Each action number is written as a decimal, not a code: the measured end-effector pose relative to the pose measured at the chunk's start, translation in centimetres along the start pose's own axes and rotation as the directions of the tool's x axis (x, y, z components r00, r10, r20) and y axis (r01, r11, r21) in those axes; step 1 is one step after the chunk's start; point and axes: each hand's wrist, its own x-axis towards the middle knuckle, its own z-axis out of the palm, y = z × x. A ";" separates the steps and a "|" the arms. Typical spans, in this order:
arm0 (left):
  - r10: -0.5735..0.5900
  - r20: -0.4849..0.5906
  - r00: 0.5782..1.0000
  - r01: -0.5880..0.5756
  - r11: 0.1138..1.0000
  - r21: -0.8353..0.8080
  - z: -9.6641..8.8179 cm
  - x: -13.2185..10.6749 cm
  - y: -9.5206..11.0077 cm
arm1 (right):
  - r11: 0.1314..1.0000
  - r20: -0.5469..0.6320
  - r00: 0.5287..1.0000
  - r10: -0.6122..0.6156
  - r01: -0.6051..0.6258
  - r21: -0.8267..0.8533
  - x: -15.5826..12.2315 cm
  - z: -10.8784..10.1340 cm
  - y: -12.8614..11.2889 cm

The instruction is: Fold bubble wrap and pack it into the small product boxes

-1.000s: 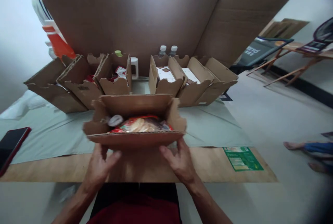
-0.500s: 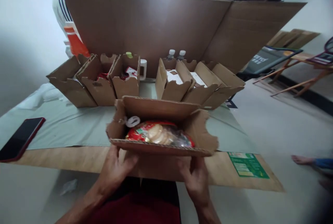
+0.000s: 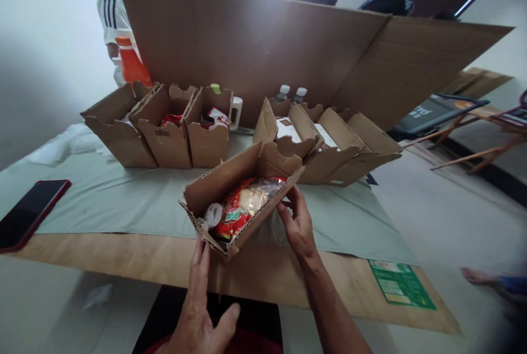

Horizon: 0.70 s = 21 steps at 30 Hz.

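Observation:
An open cardboard box (image 3: 222,181) is lifted above the table's front edge and turned at an angle. Inside lie a red snack packet (image 3: 241,206) and a small clear-wrapped item (image 3: 213,214). My right hand (image 3: 298,225) grips the box's right long side, fingers curled against the cardboard. My left hand (image 3: 201,302) is under the box's near corner, fingers stretched up and touching its underside, thumb spread out.
Two rows of open cardboard boxes (image 3: 167,134) (image 3: 325,142) stand on a pale green cloth (image 3: 102,200). Behind them are a tall cardboard sheet (image 3: 263,46), two bottles (image 3: 291,93) and a white mug (image 3: 236,112). A red phone (image 3: 31,211) lies left. A person (image 3: 121,41) stands back left.
The box has swung from square-on to diagonal, its right end now pointing away. My left hand slid from the front wall to beneath the near corner; my right hand moved up the right side.

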 end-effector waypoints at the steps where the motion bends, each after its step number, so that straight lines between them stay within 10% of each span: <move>1: 0.019 0.003 1.000 -0.019 1.000 0.008 0.0 0.3 0.2 | 1.000 0.002 1.000 0.000 0.000 0.013 0.4 0.5 0.0; 21: 0.023 0.030 0.999 -0.020 0.994 -0.104 0.4 4.2 0.4 | 0.999 -0.050 0.998 -0.026 0.028 0.040 5.7 4.7 1.4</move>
